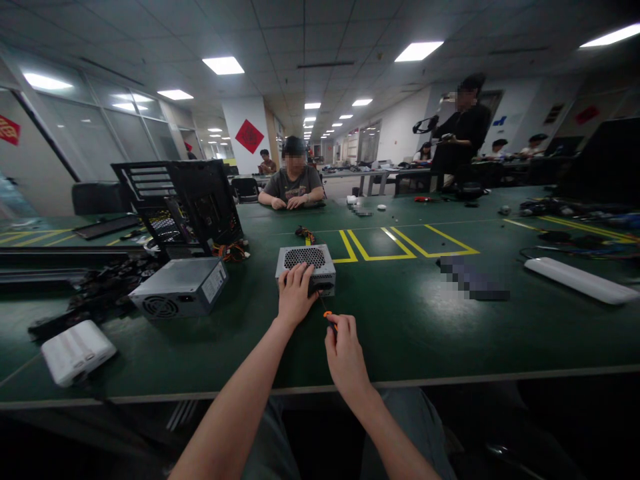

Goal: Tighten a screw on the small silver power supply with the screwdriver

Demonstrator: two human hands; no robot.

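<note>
A white box (79, 352) sits far left, then a power supply (176, 283) beside an open black computer case (203, 203). On the green table (400, 340), a second power supply (306, 256) rests perforated side up; the left hand (297, 293) lies on it — fingers loosely open. Just right, the right hand (345, 350) closes round a screwdriver (327, 314) — shaft toward that unit's near side. Farther right lies a white bar (580, 280).

Open-plan office fitted out as electronics workshop — long room, tiled ceiling with bright light panels (223, 65), glass partitions (117, 127) on left, red diamond decoration (249, 136) on white pillar (230, 110). Green work surface (250, 347) marked with yellow lines (385, 257), bearing opened computer case (205, 200), metal power supply (313, 253), screwdriver (327, 313) in right hand (345, 353) — people seated at surfaces farther back.
</note>
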